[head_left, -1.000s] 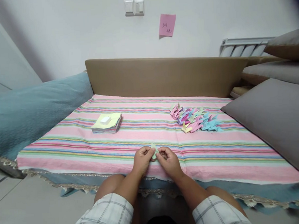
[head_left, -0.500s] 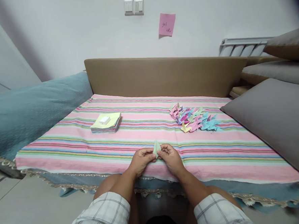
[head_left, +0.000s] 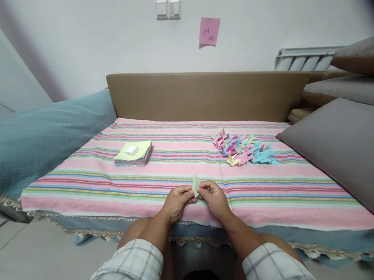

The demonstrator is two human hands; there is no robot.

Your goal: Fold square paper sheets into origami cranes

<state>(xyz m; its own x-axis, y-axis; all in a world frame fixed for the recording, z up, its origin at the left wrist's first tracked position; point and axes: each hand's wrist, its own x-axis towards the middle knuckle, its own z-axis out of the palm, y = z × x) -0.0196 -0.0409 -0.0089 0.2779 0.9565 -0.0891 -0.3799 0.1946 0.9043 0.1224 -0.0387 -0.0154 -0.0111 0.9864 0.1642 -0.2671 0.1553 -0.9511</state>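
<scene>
A small piece of pale green folded paper [head_left: 195, 185] is pinched between my two hands, its pointed end upward, above the near part of the striped cloth. My left hand [head_left: 178, 202] grips its left side with thumb and fingers. On the other side, my right hand [head_left: 213, 197] holds it the same way, fingers curled. The fingertips hide the lower edges of the paper. Beyond my right hand lies a cluster of folded paper cranes [head_left: 244, 149] in pink, purple, blue, yellow and green.
To the left a stack of square paper [head_left: 137, 158] bears a small white block [head_left: 131, 150]. The striped cloth [head_left: 180, 134] covers the seat. A grey cushion [head_left: 346, 147] leans at the right, a blue-covered armrest [head_left: 63, 135] stands left, and a brown backrest [head_left: 203, 94] runs behind.
Both hands keep hold of the folded paper, which has turned slightly between the fingertips. My right fingers have shifted a little to the left. Cranes and stack stay put.
</scene>
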